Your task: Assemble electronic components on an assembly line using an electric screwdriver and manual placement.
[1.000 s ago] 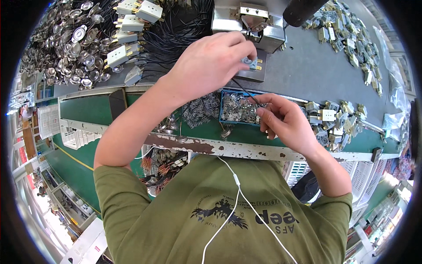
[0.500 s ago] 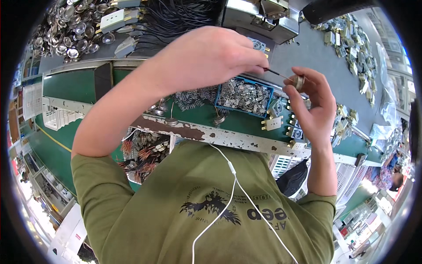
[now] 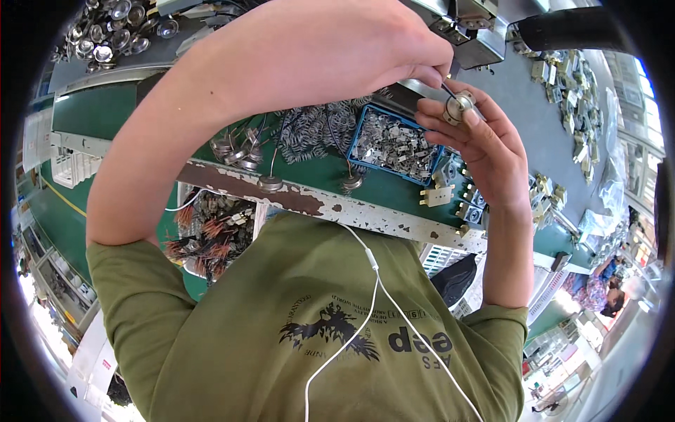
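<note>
My right hand holds a small round metal part between thumb and fingers, its flat face turned toward me. Above it, my left hand pinches a thin dark wire that runs down to this part. The left fingertips almost meet the right hand's fingers; how the wire joins the metal is too small to tell. Below the hands is a blue tray full of small metal pieces. Several pale switch-like blocks lie to the right of it.
Left of the tray is a heap of springs. Round metal parts with wires lie along the bench's chipped front edge. A metal fixture and a black bar stand beyond my hands. More blocks are heaped at right.
My hands have come closer together, and the round metal part has turned from edge-on to face-on. The visible length of wire between the hands is shorter. The whole view has shifted slightly.
</note>
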`<state>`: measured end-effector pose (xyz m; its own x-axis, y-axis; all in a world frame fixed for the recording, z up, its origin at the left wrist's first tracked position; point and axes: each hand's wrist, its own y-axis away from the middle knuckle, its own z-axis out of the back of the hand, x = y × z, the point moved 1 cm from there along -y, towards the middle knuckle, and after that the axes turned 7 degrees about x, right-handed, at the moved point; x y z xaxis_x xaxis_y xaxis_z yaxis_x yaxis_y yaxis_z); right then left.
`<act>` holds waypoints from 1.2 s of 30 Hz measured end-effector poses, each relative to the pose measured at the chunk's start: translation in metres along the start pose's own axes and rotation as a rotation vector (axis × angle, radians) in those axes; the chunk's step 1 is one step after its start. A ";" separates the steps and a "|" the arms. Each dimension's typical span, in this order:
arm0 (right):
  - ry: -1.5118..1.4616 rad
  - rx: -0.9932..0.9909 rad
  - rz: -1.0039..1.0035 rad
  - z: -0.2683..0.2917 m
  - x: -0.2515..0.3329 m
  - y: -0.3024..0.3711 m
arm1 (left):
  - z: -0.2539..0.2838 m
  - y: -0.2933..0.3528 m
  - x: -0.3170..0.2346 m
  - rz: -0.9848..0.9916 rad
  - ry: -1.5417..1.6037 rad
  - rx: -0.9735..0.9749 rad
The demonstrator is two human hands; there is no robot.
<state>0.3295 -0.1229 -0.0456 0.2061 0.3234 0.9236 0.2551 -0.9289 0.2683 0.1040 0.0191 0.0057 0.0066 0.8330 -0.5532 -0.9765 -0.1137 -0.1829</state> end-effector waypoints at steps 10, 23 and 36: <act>0.139 -0.158 0.099 -0.007 -0.004 -0.001 | -0.008 0.004 0.000 0.063 -0.024 0.002; 0.551 -0.154 0.398 -0.028 0.036 -0.005 | -0.045 0.013 0.016 0.089 0.191 -0.171; 0.319 -0.350 0.329 -0.034 -0.003 0.002 | -0.032 0.006 -0.001 0.105 -0.153 -0.207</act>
<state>0.2974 -0.1315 -0.0385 -0.0871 -0.0124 0.9961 -0.1136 -0.9933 -0.0223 0.1049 -0.0002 -0.0212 -0.1403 0.8811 -0.4517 -0.9054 -0.2989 -0.3017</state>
